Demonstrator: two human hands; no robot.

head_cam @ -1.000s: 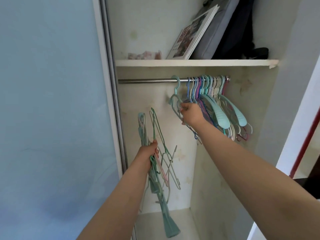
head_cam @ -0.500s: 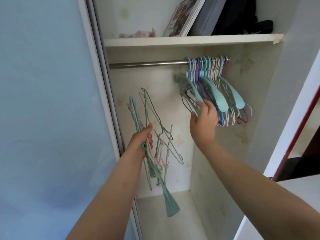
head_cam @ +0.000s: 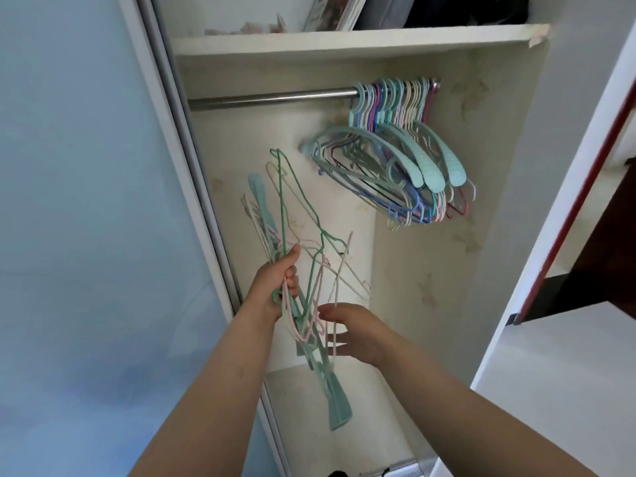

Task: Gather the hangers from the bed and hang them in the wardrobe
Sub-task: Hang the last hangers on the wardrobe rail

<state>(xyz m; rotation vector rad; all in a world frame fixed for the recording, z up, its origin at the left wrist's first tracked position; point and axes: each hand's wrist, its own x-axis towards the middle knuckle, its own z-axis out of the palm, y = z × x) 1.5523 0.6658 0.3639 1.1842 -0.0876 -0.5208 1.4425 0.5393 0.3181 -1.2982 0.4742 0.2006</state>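
My left hand [head_cam: 277, 282] is closed around a loose bundle of hangers [head_cam: 303, 235], thin green, white and pink wire ones plus a wide teal plastic one that hangs down below my fist. My right hand [head_cam: 354, 333] is just to the right of the bundle's lower part, fingers spread and touching the wires without gripping any. Many hangers [head_cam: 395, 160] in teal, blue, pink and white hang bunched at the right end of the metal rail [head_cam: 275, 97] inside the open wardrobe.
The pale blue sliding door [head_cam: 86, 201] covers the wardrobe's left side. A white shelf [head_cam: 361, 37] above the rail carries books and dark bags. A white wall edge and a red-trimmed door frame [head_cam: 578, 201] stand at the right. The wardrobe floor [head_cam: 344, 425] lies below.
My right hand has let go of the hangers on the rail and dropped down to the bundle in my left hand. The view has tilted so the rail sits higher.
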